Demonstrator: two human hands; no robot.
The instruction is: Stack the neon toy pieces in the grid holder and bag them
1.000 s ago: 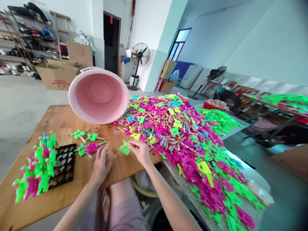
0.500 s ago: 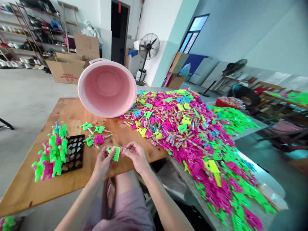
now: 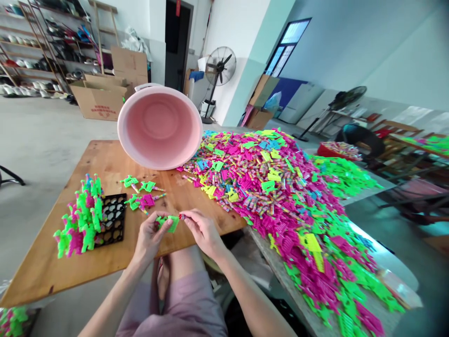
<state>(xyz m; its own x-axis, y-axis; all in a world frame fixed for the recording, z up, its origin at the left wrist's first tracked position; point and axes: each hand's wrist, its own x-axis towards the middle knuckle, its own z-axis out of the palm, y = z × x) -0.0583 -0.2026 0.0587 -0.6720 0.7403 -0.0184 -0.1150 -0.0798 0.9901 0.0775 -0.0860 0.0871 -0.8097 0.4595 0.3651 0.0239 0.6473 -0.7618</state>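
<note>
Left hand (image 3: 150,238) is holding a green comb (image 3: 169,223) sideways, its end toward the right hand (image 3: 204,231), which is pinching a small stick (image 3: 182,216) almost touching it.

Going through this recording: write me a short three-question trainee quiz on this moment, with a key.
1. True or false: the left hand holds a green plastic piece while the right hand pinches a small red-tipped stick.
2. What sits right beside the stacked green and pink pieces on the wooden table? A) a black perforated tray B) a cardboard box C) a fan
3. Fill in: the large heap of colored pieces lies to the ____ of the tilted pink bucket.

Key: 1 true; 2 A; 3 right.
</note>
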